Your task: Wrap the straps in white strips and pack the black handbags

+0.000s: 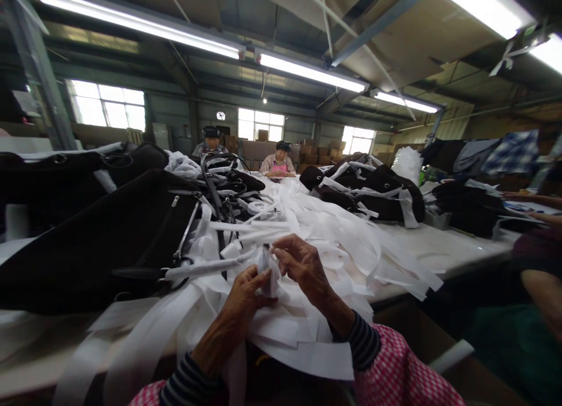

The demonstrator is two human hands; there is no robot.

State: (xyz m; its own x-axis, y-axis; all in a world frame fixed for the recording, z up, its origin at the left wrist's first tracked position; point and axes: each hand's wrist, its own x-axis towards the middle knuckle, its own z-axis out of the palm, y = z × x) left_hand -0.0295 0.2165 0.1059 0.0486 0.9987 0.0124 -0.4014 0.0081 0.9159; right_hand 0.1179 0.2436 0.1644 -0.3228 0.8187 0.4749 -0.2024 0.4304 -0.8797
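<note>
In the head view my left hand (249, 292) is closed around a folded white wrapping strip (268, 271), which seems to cover a strap end. A small dark tip pokes out at its top. My right hand (301, 262) pinches the strip's upper right edge between thumb and forefinger, its other fingers curled. A strap wrapped in white (202, 268) runs from the left hand towards a large black bag (100, 236) with a metal zip pull. Loose white strips (307, 204) lie heaped beyond and beneath both hands.
Black straps with white wrapping (228, 189) are piled behind the bag. More black bags (364, 186) stand on the table (443, 251) at the right. Across the table sits a person in a pink apron (280, 168), another beside them. A co-worker's arm (544, 294) shows at the right edge.
</note>
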